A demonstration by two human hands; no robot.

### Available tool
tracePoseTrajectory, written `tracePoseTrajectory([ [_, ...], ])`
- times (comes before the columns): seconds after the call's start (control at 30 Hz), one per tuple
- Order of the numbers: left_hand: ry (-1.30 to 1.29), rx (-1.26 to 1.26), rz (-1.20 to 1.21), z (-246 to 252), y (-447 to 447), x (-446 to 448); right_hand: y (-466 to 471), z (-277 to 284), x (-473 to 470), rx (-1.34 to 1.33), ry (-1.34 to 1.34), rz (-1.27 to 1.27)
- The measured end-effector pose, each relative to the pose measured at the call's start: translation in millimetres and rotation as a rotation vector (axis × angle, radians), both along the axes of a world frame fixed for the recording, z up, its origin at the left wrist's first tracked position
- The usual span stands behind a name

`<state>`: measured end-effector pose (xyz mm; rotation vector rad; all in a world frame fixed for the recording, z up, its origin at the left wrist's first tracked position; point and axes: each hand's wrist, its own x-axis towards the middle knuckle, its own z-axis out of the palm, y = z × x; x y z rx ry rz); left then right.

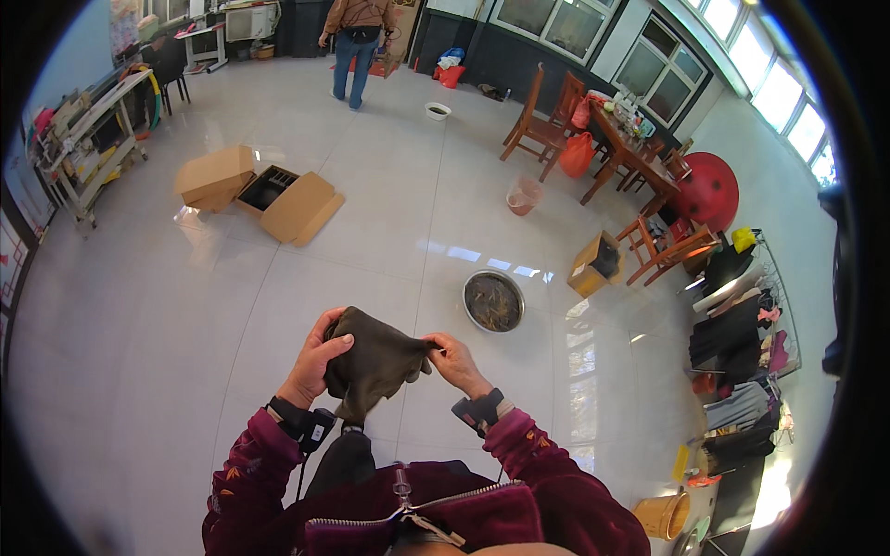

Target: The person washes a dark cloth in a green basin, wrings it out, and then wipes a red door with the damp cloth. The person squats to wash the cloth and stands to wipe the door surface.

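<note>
A dark olive-brown cloth (375, 351) is stretched between my two hands in front of my body. My left hand (316, 358) grips its left side, with the thumb on top and the fingers behind, partly hidden. At the right, my right hand (455, 361) pinches a gathered corner of the cloth between thumb and fingers. Folds hang down from the lower edge, above my shoe. On the floor beyond my right hand stands a round metal basin (494, 301) holding dark liquid with brownish strands in it.
Opened cardboard boxes (302, 208) lie ahead on the left. Ahead right are a waste bin (523, 196), a cardboard carton (596, 265), wooden chairs (539, 128) and a wooden table (629, 149). Racks of clothes (737, 333) line the right wall. A person (358, 48) is at the far end.
</note>
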<state>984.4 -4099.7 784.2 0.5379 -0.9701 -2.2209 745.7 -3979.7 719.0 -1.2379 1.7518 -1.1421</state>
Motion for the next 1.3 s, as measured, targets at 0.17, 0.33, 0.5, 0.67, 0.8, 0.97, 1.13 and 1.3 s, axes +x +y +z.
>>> tracePoseTrajectory([
  [0.17, -0.025, -0.025, -0.059, 11, -95, -35, -85, 19, -18, 0.048, 0.369, 0.214],
  [0.33, -0.077, -0.118, -0.173, 13, -168, -80, -156, 31, -49, 0.238, 0.368, 0.302],
  [0.5, -0.153, -0.160, -0.251, 3, -239, -142, -243, 20, -111, 0.056, 0.062, 0.265],
  [0.67, -0.251, -0.312, -0.379, 7, -333, -224, -350, -7, -172, 0.097, -0.198, 0.425],
  [0.8, -0.253, -0.381, -0.442, 22, -409, -275, -421, -2, -225, 0.057, -0.352, 0.483],
  [0.97, -0.370, -0.411, -0.390, 35, -471, -307, -483, -1, -287, 0.234, -0.308, 0.504],
  [1.13, -0.436, -0.494, -0.332, 35, -558, -335, -551, -33, -327, 0.114, -0.029, 0.297],
  [1.3, -0.414, -0.562, -0.202, 13, -666, -356, -647, -26, -391, -0.175, 0.181, 0.155],
])
